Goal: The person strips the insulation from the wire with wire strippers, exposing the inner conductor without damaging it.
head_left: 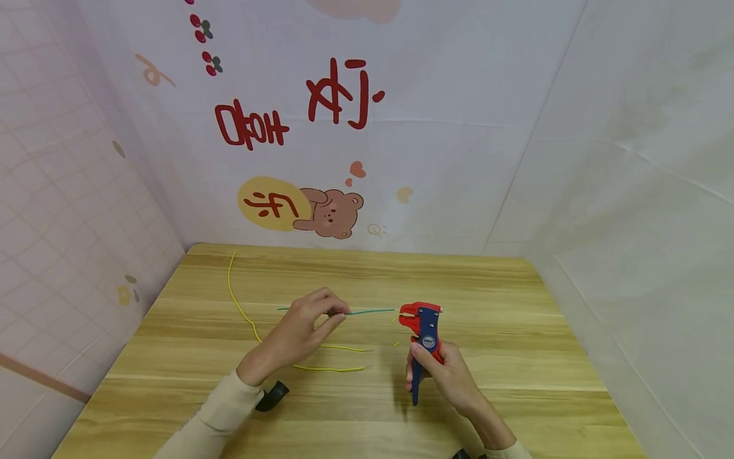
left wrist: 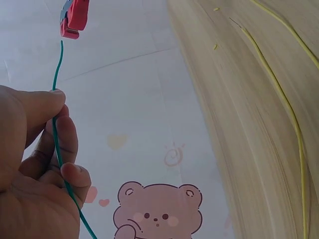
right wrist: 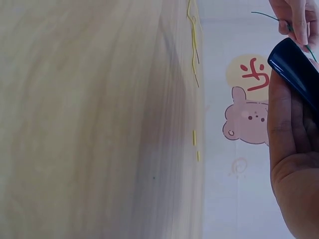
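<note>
Between thumb and fingertips, my left hand (head_left: 304, 322) pinches a thin green wire (head_left: 373, 312). In the left wrist view, the green wire (left wrist: 61, 56) runs across the fingers, its free end pointing at the red head of a wire stripper (left wrist: 75, 20). My right hand (head_left: 453, 376) grips this red-and-blue wire stripper (head_left: 427, 325) by its handles. Its jaws stand apart and face left, a small gap away from the wire's tip. The right wrist view shows one dark blue handle (right wrist: 294, 64) lying across the fingers.
A long yellow wire (head_left: 239, 305) curves over the wooden table (head_left: 504, 306) at left, partly behind the left hand. Two yellow ends with bare tips lie in the middle, one being this wire end (head_left: 338, 370). Short yellow insulation bits (head_left: 396, 344) lie near the stripper. A printed wall cloth (head_left: 447, 159) stands behind.
</note>
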Demonstrator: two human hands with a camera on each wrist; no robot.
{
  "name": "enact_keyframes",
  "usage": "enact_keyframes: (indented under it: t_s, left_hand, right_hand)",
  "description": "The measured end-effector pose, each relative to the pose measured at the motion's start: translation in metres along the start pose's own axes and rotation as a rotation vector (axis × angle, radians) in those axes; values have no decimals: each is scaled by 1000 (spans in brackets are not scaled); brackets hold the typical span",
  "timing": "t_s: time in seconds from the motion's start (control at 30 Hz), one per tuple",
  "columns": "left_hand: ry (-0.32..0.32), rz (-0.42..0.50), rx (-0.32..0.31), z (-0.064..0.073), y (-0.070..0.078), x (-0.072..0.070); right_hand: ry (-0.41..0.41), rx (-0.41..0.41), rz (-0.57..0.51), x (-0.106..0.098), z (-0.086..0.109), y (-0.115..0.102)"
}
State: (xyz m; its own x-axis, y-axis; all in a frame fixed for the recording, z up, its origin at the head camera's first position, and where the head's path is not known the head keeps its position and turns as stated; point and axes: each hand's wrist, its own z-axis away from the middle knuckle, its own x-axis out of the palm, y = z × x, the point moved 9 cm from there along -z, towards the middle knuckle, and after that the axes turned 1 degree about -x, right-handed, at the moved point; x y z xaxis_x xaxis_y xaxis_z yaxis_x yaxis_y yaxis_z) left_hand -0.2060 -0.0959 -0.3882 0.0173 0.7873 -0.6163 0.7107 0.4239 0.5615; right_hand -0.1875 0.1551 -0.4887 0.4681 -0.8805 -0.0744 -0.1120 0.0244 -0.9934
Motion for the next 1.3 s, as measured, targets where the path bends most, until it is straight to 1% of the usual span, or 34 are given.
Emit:
enact_keyframes:
  t_s: [0.33, 0.67, 1.07, 1.3]
  left_hand:
    - [-10, 20, 23, -3, 8, 4]
    - [-29, 20, 28, -4, 9, 11]
    - [-33, 24, 29, -5, 10, 11]
    - [-38, 33, 33, -6, 11, 11]
  right_hand:
    - [-12, 14, -8, 4, -1, 0]
    - [-36, -22, -17, 8, -3, -4]
    - [-95, -75, -54, 14, -4, -11]
    - [-106, -77, -66, 17, -3, -12]
